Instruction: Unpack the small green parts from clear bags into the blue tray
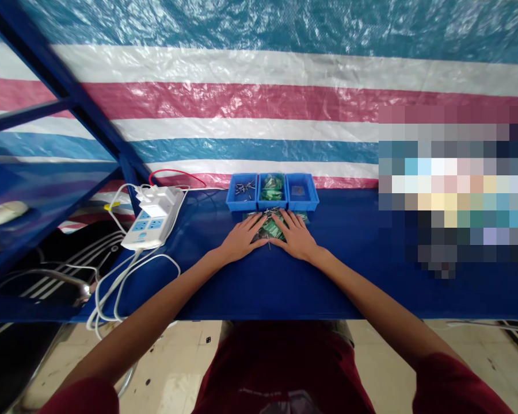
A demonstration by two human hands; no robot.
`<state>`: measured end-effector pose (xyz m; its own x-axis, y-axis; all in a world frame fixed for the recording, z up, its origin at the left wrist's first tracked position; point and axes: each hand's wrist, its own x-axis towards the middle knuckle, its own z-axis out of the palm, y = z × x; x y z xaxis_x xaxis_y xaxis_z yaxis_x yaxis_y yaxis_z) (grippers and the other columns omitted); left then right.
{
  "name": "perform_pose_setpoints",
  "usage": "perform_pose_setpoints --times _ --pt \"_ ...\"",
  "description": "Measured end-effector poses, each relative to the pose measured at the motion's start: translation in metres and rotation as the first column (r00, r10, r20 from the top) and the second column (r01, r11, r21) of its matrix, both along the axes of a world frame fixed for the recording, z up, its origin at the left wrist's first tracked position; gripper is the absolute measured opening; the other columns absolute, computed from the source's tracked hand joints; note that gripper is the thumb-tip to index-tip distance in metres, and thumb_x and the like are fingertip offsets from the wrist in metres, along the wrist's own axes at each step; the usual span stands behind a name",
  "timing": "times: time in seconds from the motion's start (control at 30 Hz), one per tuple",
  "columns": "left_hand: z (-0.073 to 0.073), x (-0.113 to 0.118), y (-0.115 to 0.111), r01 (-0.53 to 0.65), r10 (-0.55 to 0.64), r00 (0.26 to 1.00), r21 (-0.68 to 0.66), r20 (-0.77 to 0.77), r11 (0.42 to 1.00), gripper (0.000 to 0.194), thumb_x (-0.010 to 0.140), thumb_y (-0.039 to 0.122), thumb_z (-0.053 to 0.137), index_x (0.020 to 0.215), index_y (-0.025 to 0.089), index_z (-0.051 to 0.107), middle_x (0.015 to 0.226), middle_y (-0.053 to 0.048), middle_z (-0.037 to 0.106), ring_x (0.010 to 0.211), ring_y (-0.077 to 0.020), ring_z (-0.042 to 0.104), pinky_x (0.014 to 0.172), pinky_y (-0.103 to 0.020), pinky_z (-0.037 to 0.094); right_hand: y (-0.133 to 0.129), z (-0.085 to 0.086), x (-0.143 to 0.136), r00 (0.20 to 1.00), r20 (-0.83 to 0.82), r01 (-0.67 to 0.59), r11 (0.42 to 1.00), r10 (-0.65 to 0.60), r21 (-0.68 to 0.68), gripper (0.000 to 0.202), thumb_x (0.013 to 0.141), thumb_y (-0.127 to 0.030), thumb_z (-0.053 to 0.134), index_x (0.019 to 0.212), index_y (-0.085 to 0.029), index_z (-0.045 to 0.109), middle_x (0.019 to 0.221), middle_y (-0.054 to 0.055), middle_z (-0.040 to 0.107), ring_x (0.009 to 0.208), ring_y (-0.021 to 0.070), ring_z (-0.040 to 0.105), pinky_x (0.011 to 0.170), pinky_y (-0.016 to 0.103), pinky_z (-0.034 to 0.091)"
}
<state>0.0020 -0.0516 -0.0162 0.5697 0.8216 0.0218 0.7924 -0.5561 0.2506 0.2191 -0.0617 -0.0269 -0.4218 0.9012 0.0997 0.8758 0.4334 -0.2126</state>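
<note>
The sheet (250, 102) has wide stripes of blue, white and pinkish red. The worktop (354, 282) is deep blue, and the bins (303, 205) are of a brighter blue. The pile (273, 227) is green with silvery pieces (269, 244). The power strip (133, 241) is white with light blue sockets (156, 224); one wire (172, 170) is red. The shirt (280, 362) is dark red, the floor (179, 356) beige.

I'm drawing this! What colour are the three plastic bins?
The plastic bins are blue; head view shows them best.
</note>
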Motion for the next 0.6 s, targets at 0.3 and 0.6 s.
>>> perform_pose_setpoints --times 0.3,0.6 --pt "-0.0011 0.0006 0.0002 -0.016 0.018 0.998 -0.023 0.067 1.000 0.070 0.094 0.065 0.029 0.153 0.028 0.023 0.159 -0.009 0.025 0.146 -0.0302 0.023 0.112 -0.051 0.030 0.0018 -0.0078 -0.0005 0.998 -0.056 -0.020 0.998 0.023 0.054 0.072 0.094 -0.063 0.031 0.154 -0.023 0.024 0.160 0.011 0.020 0.148 0.0318 0.016 0.118 0.054 0.019" --pt "-0.0048 -0.0013 0.0050 0.023 -0.031 0.993 0.065 0.111 0.998 0.058 0.098 0.054 0.029 0.146 0.024 0.040 0.154 -0.009 0.036 0.143 -0.0257 0.032 0.112 -0.044 0.032 0.0061 -0.0092 0.0012 0.993 -0.103 -0.044 0.997 0.050 0.056 0.067 0.095 -0.057 0.037 0.153 -0.025 0.026 0.159 0.009 0.026 0.147 0.0307 0.019 0.117 0.054 0.025"
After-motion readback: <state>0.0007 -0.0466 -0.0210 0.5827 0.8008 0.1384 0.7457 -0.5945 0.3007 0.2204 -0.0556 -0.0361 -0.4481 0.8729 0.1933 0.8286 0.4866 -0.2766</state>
